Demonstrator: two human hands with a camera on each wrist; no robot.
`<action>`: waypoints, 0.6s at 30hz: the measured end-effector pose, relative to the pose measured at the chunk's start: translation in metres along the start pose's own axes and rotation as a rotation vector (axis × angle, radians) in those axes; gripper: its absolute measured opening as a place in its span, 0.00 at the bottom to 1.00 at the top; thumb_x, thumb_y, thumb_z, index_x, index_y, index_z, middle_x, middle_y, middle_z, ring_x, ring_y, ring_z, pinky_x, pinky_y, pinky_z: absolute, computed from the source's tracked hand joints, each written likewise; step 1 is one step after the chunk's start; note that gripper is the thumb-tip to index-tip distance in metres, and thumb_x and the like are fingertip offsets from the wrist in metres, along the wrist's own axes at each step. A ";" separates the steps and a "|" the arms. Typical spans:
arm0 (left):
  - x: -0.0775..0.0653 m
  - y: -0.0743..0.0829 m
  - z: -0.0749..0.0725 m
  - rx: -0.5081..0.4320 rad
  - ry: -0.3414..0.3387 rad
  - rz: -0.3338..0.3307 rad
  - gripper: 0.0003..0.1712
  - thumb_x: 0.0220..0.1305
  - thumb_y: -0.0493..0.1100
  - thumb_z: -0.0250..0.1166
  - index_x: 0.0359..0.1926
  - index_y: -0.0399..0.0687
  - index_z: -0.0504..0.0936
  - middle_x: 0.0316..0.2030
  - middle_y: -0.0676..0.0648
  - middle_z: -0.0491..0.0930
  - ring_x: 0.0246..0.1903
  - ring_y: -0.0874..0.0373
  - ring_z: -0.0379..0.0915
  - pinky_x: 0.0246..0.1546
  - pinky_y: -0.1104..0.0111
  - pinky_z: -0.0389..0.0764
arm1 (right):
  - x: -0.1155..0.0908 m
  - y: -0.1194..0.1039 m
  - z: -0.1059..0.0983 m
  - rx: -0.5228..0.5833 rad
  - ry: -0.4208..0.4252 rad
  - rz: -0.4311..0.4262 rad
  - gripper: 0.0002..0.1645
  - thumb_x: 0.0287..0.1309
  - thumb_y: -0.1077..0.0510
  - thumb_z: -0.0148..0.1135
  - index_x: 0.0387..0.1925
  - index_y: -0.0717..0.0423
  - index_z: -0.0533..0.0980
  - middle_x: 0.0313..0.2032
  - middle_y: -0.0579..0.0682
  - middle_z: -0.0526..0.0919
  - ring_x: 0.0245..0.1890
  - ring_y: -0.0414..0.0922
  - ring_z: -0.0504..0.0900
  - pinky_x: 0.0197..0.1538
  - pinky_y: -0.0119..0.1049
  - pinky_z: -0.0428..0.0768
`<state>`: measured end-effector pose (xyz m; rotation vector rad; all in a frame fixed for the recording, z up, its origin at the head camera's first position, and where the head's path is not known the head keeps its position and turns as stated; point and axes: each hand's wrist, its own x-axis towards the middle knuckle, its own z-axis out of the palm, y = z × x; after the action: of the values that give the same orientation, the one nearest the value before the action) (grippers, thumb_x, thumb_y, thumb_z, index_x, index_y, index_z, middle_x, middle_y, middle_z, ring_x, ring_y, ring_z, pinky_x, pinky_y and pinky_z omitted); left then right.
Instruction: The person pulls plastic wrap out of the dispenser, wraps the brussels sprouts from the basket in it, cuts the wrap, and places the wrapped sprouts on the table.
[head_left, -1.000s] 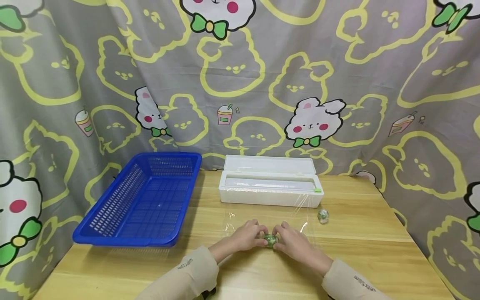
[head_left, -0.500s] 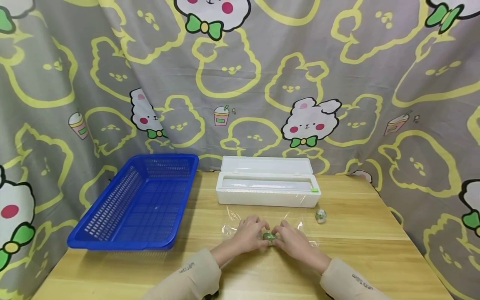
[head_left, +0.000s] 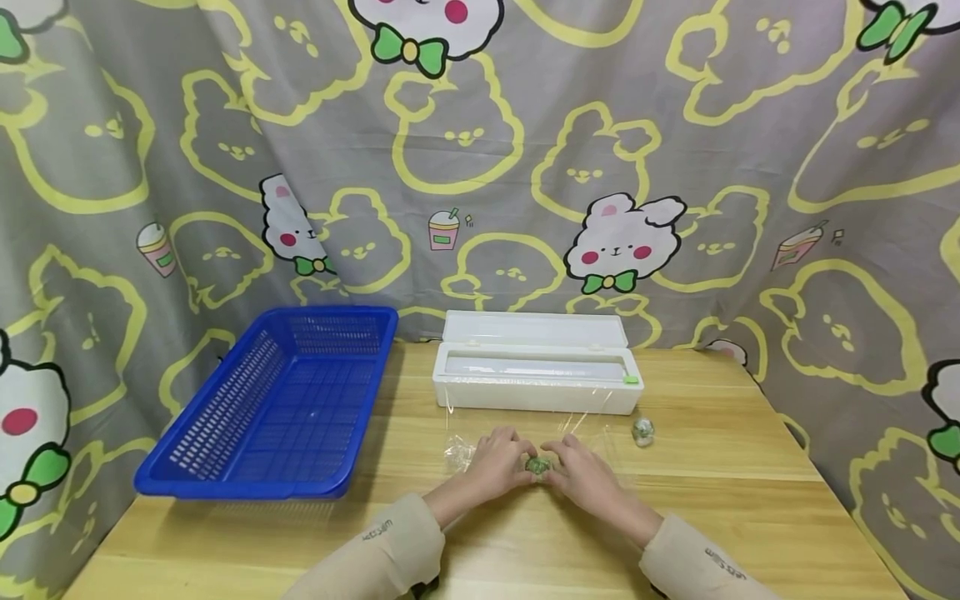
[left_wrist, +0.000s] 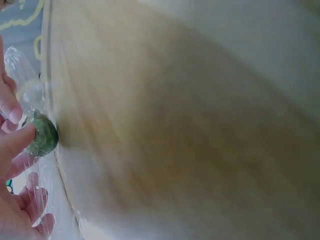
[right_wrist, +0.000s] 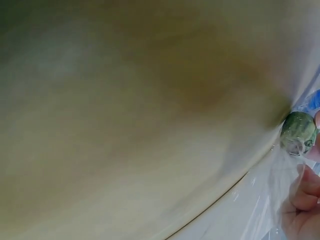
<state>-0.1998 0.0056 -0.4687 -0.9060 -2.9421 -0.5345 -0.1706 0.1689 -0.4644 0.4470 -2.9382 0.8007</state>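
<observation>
In the head view, a small round green vegetable (head_left: 537,465), partly covered by clear cling film (head_left: 459,450), sits between both hands at the table's front middle. My left hand (head_left: 498,463) pinches its left side; the left wrist view shows the thumb pressed on the dark green skin (left_wrist: 45,137), other fingers spread behind the film. On the opposite side, my right hand (head_left: 587,477) holds the right end with bent fingers. In the right wrist view, curled fingers (right_wrist: 302,202) lie beside the stretched film, just below the vegetable (right_wrist: 298,131).
Behind the hands stands a white cling film dispenser (head_left: 538,397), lid raised, film running from it toward me. A small wrapped green-and-white bundle (head_left: 642,432) lies to its right. A blue perforated basket (head_left: 240,486) stands at left. A patterned curtain (head_left: 480,150) hangs behind the table.
Both hands have shifted slightly away from me, carrying the green vegetable toward the dispenser. The film around it has bunched up more at the left.
</observation>
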 end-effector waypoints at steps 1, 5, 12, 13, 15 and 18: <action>0.000 -0.001 0.000 -0.001 -0.001 -0.002 0.18 0.46 0.52 0.70 0.41 0.54 0.82 0.34 0.53 0.72 0.38 0.60 0.65 0.37 0.69 0.66 | 0.000 0.000 0.000 0.003 0.007 -0.002 0.24 0.44 0.59 0.68 0.46 0.59 0.75 0.30 0.48 0.71 0.23 0.38 0.66 0.23 0.29 0.67; 0.001 -0.005 0.001 -0.019 -0.010 -0.008 0.19 0.49 0.53 0.68 0.42 0.54 0.82 0.33 0.54 0.71 0.36 0.61 0.63 0.35 0.71 0.63 | 0.001 0.002 0.001 -0.001 0.011 0.009 0.19 0.42 0.59 0.69 0.40 0.56 0.76 0.29 0.47 0.71 0.23 0.38 0.66 0.24 0.30 0.67; 0.002 -0.009 0.000 -0.040 -0.029 -0.002 0.18 0.52 0.53 0.65 0.43 0.55 0.82 0.31 0.55 0.67 0.33 0.63 0.59 0.32 0.73 0.59 | 0.004 0.002 0.001 -0.048 0.012 -0.010 0.17 0.39 0.59 0.70 0.35 0.54 0.75 0.26 0.45 0.69 0.22 0.40 0.66 0.23 0.33 0.67; 0.002 -0.010 0.000 -0.043 -0.033 -0.004 0.18 0.52 0.54 0.65 0.44 0.55 0.82 0.31 0.55 0.67 0.33 0.63 0.59 0.32 0.72 0.59 | 0.005 0.002 0.001 -0.057 0.013 -0.013 0.16 0.40 0.59 0.70 0.35 0.54 0.75 0.26 0.45 0.69 0.22 0.40 0.66 0.23 0.33 0.67; 0.003 -0.011 0.000 -0.052 -0.038 -0.008 0.18 0.53 0.54 0.65 0.45 0.55 0.81 0.31 0.55 0.67 0.33 0.62 0.59 0.32 0.72 0.59 | 0.006 0.002 0.002 -0.070 0.014 -0.016 0.15 0.42 0.59 0.70 0.35 0.54 0.75 0.26 0.45 0.69 0.22 0.39 0.66 0.22 0.33 0.66; 0.003 -0.011 0.000 -0.049 -0.040 -0.013 0.20 0.53 0.55 0.64 0.47 0.55 0.81 0.32 0.54 0.67 0.35 0.62 0.59 0.33 0.72 0.60 | 0.006 0.001 0.001 -0.076 0.001 -0.011 0.14 0.44 0.59 0.68 0.35 0.54 0.75 0.25 0.45 0.69 0.21 0.39 0.65 0.21 0.33 0.66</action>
<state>-0.2086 -0.0015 -0.4721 -0.9142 -2.9850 -0.5989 -0.1771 0.1679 -0.4653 0.4567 -2.9502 0.6857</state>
